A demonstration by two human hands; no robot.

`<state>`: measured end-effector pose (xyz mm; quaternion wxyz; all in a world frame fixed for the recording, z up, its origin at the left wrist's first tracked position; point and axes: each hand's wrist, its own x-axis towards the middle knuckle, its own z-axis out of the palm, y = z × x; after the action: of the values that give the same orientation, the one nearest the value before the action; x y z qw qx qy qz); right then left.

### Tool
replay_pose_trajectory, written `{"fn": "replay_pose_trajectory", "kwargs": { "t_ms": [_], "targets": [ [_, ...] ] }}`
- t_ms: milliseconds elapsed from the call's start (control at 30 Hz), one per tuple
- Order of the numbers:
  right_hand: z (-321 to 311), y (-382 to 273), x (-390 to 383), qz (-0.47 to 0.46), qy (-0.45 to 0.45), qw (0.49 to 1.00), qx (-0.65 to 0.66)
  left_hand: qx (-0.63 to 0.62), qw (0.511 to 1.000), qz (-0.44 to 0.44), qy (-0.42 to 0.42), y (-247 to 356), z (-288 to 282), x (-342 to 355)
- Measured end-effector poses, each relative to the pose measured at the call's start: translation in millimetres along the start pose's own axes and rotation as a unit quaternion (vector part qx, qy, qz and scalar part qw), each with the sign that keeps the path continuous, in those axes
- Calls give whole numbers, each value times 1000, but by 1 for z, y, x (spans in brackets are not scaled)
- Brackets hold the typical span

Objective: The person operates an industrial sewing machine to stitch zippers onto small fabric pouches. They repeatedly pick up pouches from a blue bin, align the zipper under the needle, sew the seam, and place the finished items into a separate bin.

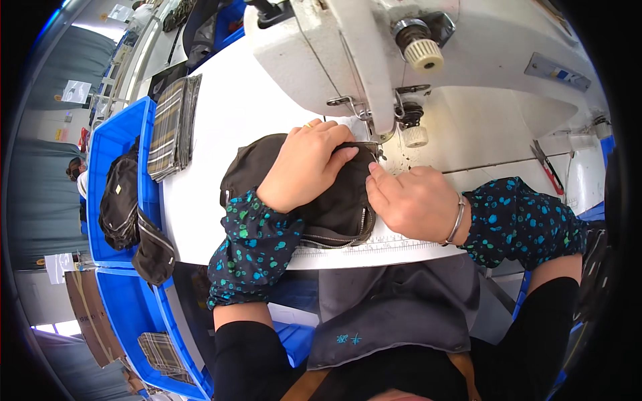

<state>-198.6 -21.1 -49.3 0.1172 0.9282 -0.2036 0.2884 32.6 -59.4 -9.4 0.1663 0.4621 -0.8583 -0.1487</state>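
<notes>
A dark brown fabric pouch [334, 190] with a metal zipper [328, 238] along its near edge lies on the white table under the head of a white sewing machine [321, 60]. My left hand [307, 160] rests on top of the pouch, fingers bent and thumb pressing the cloth beside the presser foot. At the pouch's right edge, my right hand [411, 200] pinches the fabric between thumb and forefinger, just below the needle area. The needle tip itself is partly hidden by my fingers and the machine head.
Left of the table, a blue bin [124, 250] holds dark fabric pieces, one hanging over its rim. A stack of plaid cloth [175, 127] lies by it. Plaid pieces sit in a lower blue bin [137, 294]. Red-handled snips [548, 167] lie at the right.
</notes>
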Motion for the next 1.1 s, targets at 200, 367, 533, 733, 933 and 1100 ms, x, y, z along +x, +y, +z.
{"fn": "replay_pose_trajectory", "kwargs": {
  "t_ms": [200,367,533,733,933,1100],
  "targets": [
    [0,-1,3,13,-7,1000,4,28,995,-91,24,14,5,9],
    [1,-2,3,16,5,1000,9,18,991,-129,32,15,7,12],
    [2,-2,4,13,1,1000,6,16,988,-150,26,18,10,11],
    [0,-1,3,14,6,1000,18,11,999,15,51,6,5,7],
    [2,-2,3,8,-4,1000,16,16,991,-135,15,11,4,9],
    [1,-2,4,1,-8,1000,7,19,990,-142,15,3,10,11]
  ]
}}
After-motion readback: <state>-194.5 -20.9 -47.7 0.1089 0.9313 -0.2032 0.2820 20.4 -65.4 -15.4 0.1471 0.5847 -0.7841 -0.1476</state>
